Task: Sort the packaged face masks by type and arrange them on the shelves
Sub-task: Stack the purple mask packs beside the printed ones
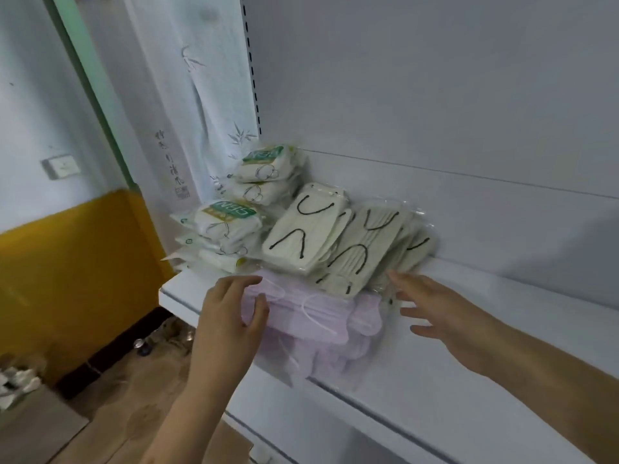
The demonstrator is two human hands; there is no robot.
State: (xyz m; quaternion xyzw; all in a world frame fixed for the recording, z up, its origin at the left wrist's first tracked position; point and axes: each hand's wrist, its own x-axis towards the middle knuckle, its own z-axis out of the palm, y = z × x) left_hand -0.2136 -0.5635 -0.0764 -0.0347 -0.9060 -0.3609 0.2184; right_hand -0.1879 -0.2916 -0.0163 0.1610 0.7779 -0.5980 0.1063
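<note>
Three kinds of packaged masks lie at the left end of a white shelf (pixel 469 329). Pink masks in clear bags (pixel 311 316) sit at the front edge, partly hanging over it. Cream masks with black ear loops (pixel 311 232) are piled behind them. White packs with green labels (pixel 231 219) are stacked at the far left. My left hand (pixel 231 313) rests on the left end of the top pink pack, thumb against its side. My right hand (pixel 435 306) hovers with fingers spread just right of the pink packs, close to the cream pile.
The shelf's white back panel (pixel 435 95) rises behind the piles. A printed white curtain (pixel 187 112) hangs left of the shelf unit. Below lie a wooden floor (pixel 140 380), cardboard and small clutter. The shelf continues to the right.
</note>
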